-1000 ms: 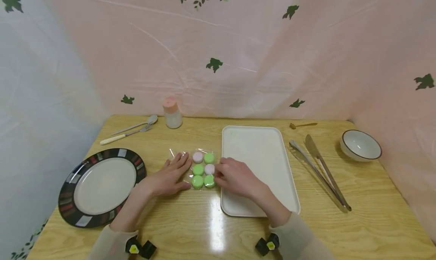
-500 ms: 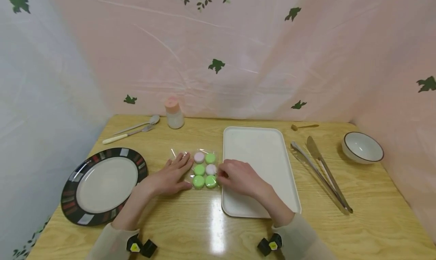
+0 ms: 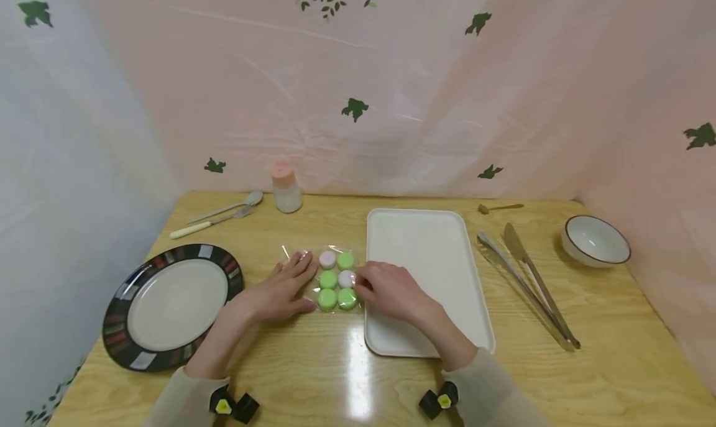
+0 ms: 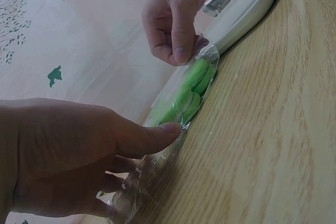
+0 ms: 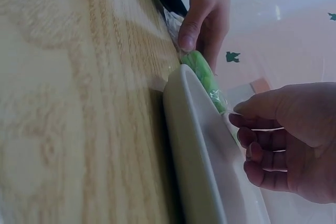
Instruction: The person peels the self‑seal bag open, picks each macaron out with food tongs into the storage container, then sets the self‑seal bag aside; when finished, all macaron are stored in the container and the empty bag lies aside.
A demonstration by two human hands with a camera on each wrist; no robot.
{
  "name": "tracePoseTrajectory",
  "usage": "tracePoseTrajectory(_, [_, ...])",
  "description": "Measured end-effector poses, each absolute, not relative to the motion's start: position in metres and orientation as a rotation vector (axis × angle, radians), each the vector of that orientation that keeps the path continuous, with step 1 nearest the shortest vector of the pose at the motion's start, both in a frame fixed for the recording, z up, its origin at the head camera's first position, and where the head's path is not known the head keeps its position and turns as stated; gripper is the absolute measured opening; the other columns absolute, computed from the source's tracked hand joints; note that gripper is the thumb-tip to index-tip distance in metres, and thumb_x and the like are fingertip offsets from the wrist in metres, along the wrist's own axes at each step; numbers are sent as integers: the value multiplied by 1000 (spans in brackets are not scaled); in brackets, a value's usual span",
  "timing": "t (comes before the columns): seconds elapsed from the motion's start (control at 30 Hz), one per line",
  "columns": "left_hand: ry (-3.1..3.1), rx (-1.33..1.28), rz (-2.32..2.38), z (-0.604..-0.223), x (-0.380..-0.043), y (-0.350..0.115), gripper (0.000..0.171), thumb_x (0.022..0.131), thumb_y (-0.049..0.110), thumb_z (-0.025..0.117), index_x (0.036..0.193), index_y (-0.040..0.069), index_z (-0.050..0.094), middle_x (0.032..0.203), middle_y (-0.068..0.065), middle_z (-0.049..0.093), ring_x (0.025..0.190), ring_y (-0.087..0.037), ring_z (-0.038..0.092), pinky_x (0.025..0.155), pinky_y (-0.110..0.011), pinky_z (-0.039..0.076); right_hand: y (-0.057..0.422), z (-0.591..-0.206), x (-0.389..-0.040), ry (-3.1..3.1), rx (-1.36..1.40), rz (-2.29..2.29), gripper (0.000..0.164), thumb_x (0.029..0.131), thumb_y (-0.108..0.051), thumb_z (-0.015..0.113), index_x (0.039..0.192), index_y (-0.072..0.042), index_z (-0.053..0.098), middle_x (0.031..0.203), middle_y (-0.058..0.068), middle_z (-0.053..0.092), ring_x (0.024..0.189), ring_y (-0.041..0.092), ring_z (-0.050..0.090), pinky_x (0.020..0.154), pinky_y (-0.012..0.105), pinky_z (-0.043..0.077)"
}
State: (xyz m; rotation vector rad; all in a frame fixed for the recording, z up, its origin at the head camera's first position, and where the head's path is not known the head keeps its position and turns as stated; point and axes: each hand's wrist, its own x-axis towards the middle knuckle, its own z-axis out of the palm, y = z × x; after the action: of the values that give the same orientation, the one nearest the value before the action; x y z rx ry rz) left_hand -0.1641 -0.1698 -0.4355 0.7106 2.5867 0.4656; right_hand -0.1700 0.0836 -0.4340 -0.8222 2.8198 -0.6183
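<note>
A clear plastic packet of macarons (image 3: 328, 280) lies on the table, with several green and pale pink rounds inside. My left hand (image 3: 282, 288) rests on the packet's left part with its fingers spread and straight. Between thumb and forefinger, my right hand (image 3: 391, 290) pinches the packet's right edge, close to the tray's left rim. In the left wrist view, the green macarons (image 4: 181, 100) show between both hands under shiny film. From the right wrist, the pinched film edge is seen at the right thumb tip, and the other fingers are curled.
A white rectangular tray (image 3: 419, 240) lies under the right forearm. A dark-rimmed plate (image 3: 120, 309) is at the left. Behind are a fork (image 3: 192, 229), a spoon (image 3: 254, 197) and a pink-capped jar (image 3: 287, 194). Tongs (image 3: 526, 284) and a white bowl (image 3: 595, 240) stand right.
The right hand shifts very slightly at the packet's right edge, its pinch kept. The left hand stays on the packet. The whole view drifts a little with the head.
</note>
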Motion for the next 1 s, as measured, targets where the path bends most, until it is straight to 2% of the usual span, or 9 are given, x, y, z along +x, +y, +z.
tracePoseTrajectory(0.23, [2584,729,452,-439,-166,-170,78,93,42,55,151,7,15,159,-15,1,147,-36,-2,115,-61,9,89,-435,-171,2838,-786,-620,18,88,-26,58,71,-28,58,69,-12,53,64,6,48,57,23,39])
tracePoseTrajectory(0.77, [2584,724,452,-439,-167,-172,79,93,44,55,151,8,14,160,-14,0,147,-35,-2,116,-59,9,92,-432,-173,2849,-790,-585,21,88,-27,57,67,-28,54,65,-11,51,61,5,45,54,22,37])
tracePoseTrajectory(1.0, [2594,739,466,-439,-166,-173,77,93,42,55,150,6,18,159,-16,3,147,-36,0,115,-61,9,93,-430,-173,2852,-783,-601,20,86,-24,56,67,-28,54,64,-11,50,61,5,45,54,21,36])
